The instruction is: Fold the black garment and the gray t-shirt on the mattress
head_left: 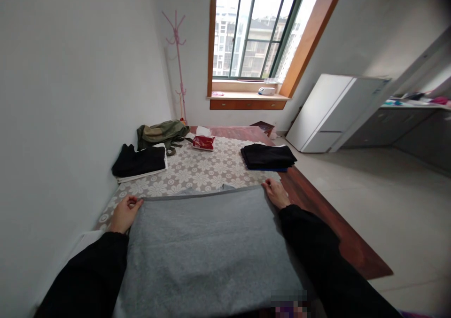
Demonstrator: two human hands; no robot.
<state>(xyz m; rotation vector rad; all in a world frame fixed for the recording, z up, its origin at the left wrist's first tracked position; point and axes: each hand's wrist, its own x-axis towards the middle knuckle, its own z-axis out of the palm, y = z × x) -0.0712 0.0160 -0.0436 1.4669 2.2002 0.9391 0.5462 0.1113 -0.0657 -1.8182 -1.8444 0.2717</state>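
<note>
Two hands, left hand [124, 213] and right hand [276, 192], fingers pinching the far corners of a grey cloth [207, 243] spread on the worktop [197, 167]; soft, limp, likely light, best held by corners.

Grey towel [207, 243], beige floral tablecloth [197, 167]; black folded clothes [268, 157] — red tissue pack [203, 142]

Long black sleeves, bare hands

No legible text, label, brand or number found, red tissue pack [203, 142] print too small to be read, white fridge [331, 111] door sticker blurred
</note>
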